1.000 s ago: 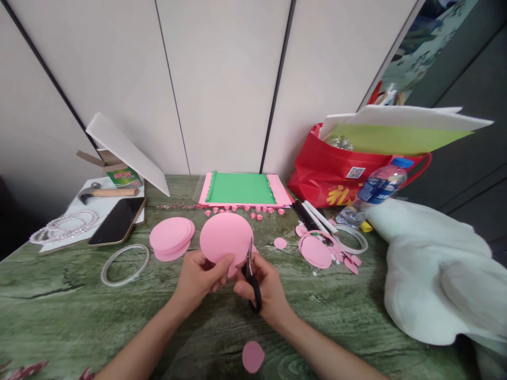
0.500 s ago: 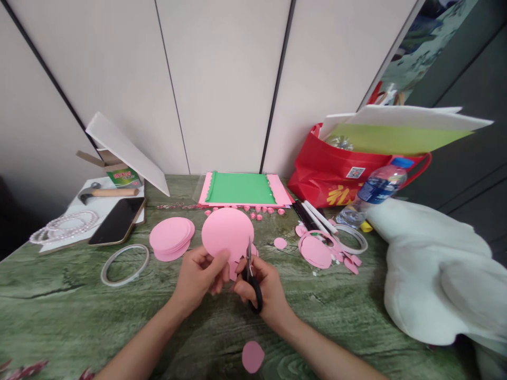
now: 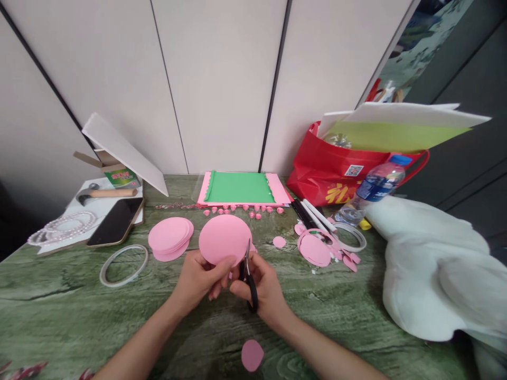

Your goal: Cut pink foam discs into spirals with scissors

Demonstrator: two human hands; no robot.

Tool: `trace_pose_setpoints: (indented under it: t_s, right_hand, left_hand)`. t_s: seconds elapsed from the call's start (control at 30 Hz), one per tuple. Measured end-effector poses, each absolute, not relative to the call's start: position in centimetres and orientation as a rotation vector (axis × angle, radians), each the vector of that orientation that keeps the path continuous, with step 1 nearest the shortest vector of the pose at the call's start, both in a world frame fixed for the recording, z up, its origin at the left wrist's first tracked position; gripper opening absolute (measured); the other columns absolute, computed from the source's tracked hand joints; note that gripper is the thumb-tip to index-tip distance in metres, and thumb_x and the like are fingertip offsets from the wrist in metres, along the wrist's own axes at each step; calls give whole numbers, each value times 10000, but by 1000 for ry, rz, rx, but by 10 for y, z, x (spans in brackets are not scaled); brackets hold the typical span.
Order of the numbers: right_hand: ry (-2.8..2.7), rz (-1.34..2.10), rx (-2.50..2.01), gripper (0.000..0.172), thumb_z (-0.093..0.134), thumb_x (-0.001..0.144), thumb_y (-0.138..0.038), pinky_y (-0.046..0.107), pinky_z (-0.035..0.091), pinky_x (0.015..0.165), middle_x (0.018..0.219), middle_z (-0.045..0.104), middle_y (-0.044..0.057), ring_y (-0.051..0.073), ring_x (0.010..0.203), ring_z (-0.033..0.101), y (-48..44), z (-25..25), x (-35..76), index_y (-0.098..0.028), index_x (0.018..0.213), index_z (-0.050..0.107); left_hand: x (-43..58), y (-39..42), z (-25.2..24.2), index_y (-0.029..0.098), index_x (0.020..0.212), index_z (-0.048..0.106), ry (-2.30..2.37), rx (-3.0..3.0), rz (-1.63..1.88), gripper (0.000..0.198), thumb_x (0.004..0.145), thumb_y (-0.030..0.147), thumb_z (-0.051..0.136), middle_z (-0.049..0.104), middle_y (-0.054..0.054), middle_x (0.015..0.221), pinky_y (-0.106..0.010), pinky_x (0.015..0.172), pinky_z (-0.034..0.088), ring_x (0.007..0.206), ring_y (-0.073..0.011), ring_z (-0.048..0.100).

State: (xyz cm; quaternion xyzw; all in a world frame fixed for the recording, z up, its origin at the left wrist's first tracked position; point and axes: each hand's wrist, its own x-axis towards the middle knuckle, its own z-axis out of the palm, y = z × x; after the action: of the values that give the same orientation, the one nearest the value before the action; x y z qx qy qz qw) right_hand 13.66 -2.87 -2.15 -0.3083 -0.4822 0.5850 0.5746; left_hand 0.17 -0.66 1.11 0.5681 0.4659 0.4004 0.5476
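A round pink paper disc (image 3: pixel 225 237) is pinched along its lower edge by my left hand (image 3: pixel 200 277), thumb on top. In my right hand (image 3: pixel 265 287) is a pair of black-handled scissors (image 3: pixel 250 285), blades pointing up at the disc's right edge. Whether the blades have paper between them I cannot tell. Left of my hands lies a stack of pink paper discs (image 3: pixel 169 235). On the table in front of me is a smaller pink paper piece with a slight point (image 3: pixel 252 355). Some pink paper shows partly hidden behind my right hand.
Tape rolls (image 3: pixel 123 265), a phone (image 3: pixel 115 221), a hammer (image 3: pixel 113 193) and beads (image 3: pixel 65 227) lie left. Green paper (image 3: pixel 241 187) is at the back. Pink scraps (image 3: pixel 315 249), pens (image 3: pixel 319 215), a bottle (image 3: pixel 372 190), a red bag (image 3: pixel 317 171) and a white plush object (image 3: pixel 428 274) stand right.
The pink disc has come slightly down and left in my left hand. The scissors have shifted slightly left with my right hand. The view has moved a little.
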Motion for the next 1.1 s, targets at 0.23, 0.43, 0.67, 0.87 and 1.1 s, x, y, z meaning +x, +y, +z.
trace_pose_setpoints:
  t_s: [0.23,0.43,0.67,0.87,1.1]
  right_hand:
    - [-1110,1389,-718,462,762,565,-507,225,281,501,583,452,-53,108,538,380,-30,-23,135,-189,784,507]
    - [-1095,1429,-688,442,763,578,-479,211,230,455,550,463,-64,81,473,328,-30,-25,135,-194,787,497]
    - [-1072,1451,-732,389,754,598,-443,190,252,419,517,465,-71,65,432,335,-30,-26,136,-195,747,493]
    - [-1114,1415,-780,382,741,607,-463,176,259,352,476,474,-76,52,358,333,-30,-23,136,-196,727,496]
    - [-1115,1429,-685,386,750,611,-450,185,285,375,568,536,-48,59,393,371,-32,-27,133,-199,739,487]
  left_hand:
    - [-1,-7,7,121,466,565,1114,1363,965,362,724,367,626,501,22,343,-146,262,262,244,-43,385]
    - [-2,-5,3,122,468,563,1094,1369,992,368,729,372,629,511,24,353,-143,258,264,241,-40,387]
    - [-3,-4,6,126,459,546,1070,1375,1011,369,737,356,627,517,25,362,-138,264,270,251,-38,397]
    - [1,-5,9,137,510,542,1013,1300,1041,342,753,371,600,537,29,391,-144,248,284,244,-54,419]
    - [3,-6,7,122,432,556,1047,1303,984,401,736,376,615,481,20,320,-143,263,281,244,-52,411]
